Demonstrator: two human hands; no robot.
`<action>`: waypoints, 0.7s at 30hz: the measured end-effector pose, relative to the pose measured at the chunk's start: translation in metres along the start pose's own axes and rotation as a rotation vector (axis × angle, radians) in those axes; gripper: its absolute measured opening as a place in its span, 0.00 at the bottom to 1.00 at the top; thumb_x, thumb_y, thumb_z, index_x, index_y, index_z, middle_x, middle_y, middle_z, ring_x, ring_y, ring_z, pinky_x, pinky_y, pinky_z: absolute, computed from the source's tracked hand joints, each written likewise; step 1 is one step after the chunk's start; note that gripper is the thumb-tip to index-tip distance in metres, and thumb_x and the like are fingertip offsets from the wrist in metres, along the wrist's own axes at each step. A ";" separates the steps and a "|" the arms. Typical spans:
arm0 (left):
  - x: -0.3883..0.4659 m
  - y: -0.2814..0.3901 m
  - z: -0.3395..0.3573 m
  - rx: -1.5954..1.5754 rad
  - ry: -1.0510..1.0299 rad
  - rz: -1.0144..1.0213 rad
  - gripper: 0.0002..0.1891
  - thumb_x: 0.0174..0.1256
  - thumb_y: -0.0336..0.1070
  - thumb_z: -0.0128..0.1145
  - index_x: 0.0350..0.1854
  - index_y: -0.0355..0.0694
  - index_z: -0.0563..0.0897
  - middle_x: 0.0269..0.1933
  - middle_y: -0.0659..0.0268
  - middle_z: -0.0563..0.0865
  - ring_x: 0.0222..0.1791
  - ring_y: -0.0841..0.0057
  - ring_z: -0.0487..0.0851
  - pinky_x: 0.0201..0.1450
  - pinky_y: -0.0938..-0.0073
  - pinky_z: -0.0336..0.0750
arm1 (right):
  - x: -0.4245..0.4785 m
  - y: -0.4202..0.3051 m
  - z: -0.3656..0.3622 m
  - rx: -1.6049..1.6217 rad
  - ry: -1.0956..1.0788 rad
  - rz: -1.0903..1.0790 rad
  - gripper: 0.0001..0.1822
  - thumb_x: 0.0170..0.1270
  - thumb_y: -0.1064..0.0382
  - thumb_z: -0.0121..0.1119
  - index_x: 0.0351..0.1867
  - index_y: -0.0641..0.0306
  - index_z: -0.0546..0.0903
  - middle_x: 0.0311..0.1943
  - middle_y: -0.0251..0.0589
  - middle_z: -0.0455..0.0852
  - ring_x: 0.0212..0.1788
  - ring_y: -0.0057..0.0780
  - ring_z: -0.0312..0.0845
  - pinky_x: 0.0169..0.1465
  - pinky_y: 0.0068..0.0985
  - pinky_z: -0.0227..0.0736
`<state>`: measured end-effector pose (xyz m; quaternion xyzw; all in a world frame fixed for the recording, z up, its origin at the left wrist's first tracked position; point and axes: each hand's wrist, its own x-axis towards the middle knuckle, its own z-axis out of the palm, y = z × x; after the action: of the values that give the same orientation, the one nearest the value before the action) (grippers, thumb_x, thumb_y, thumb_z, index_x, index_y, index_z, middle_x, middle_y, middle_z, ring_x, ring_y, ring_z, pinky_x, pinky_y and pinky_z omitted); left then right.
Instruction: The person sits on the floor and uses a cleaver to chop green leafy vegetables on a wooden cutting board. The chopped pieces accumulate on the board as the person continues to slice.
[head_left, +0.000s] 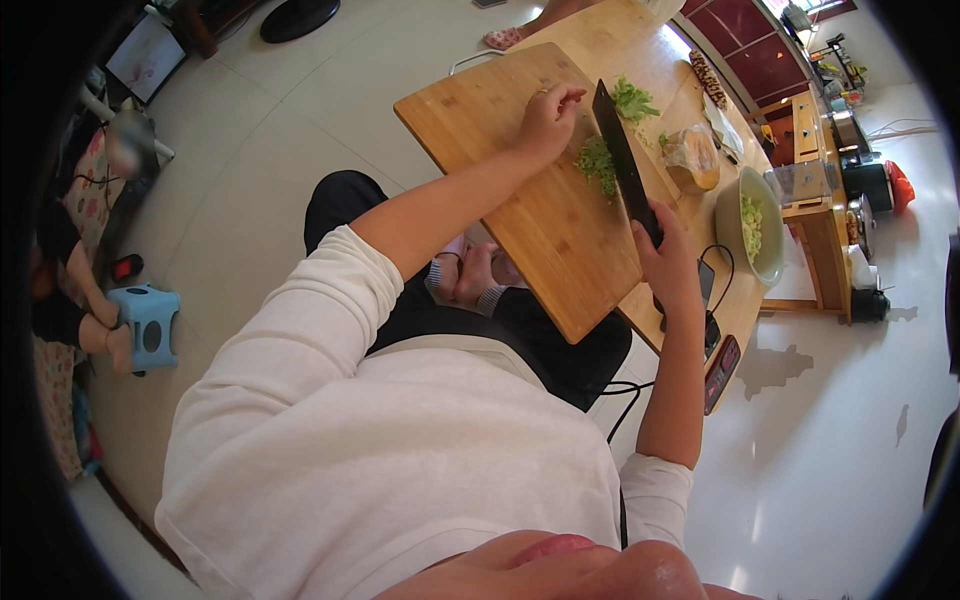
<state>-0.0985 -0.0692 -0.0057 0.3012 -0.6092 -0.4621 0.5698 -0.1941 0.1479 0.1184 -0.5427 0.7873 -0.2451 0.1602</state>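
My right hand (666, 251) grips the handle of a dark-bladed kitchen knife (621, 142), whose blade slants away from me along the right part of a wooden cutting board (517, 165). A small heap of finely chopped greens (596, 163) lies against the blade's left side. Just left of the blade's far end, my left hand (551, 120) hovers over or rests on the board with curled fingers; whether it holds anything small is not visible. Beyond the blade sits a larger leafy green piece (634, 99). The board overhangs the table edge above my lap.
On the wooden table (600, 30) are a plastic-wrapped tan food piece (691, 157), a speckled cob-like item (709, 79), and a green bowl (724, 225) of chopped pale greens. A phone (722, 375) and black cable (727, 262) lie nearer. Another person's feet rest at a blue stool (154, 326).
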 end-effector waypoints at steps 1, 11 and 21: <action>0.001 -0.002 0.001 -0.024 0.008 -0.003 0.11 0.73 0.31 0.50 0.50 0.35 0.82 0.43 0.63 0.87 0.45 0.79 0.83 0.50 0.77 0.76 | -0.001 -0.003 0.000 -0.007 0.007 -0.038 0.20 0.67 0.64 0.60 0.59 0.65 0.75 0.32 0.47 0.83 0.29 0.35 0.78 0.36 0.28 0.74; 0.000 -0.002 0.000 -0.271 0.012 -0.021 0.20 0.77 0.49 0.48 0.53 0.35 0.79 0.48 0.60 0.84 0.51 0.73 0.80 0.56 0.73 0.72 | 0.006 -0.007 -0.005 0.256 -0.049 0.106 0.19 0.69 0.62 0.59 0.58 0.64 0.76 0.24 0.33 0.76 0.17 0.16 0.69 0.19 0.21 0.65; 0.003 0.001 -0.001 -0.319 -0.023 0.040 0.37 0.70 0.57 0.54 0.69 0.31 0.65 0.66 0.50 0.73 0.68 0.62 0.68 0.71 0.65 0.58 | 0.041 -0.014 0.004 0.406 -0.153 0.046 0.20 0.69 0.63 0.59 0.59 0.67 0.75 0.23 0.32 0.75 0.16 0.15 0.69 0.17 0.19 0.65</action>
<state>-0.0982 -0.0720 -0.0033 0.1896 -0.5405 -0.5449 0.6123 -0.1954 0.1050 0.1236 -0.4982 0.7196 -0.3528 0.3309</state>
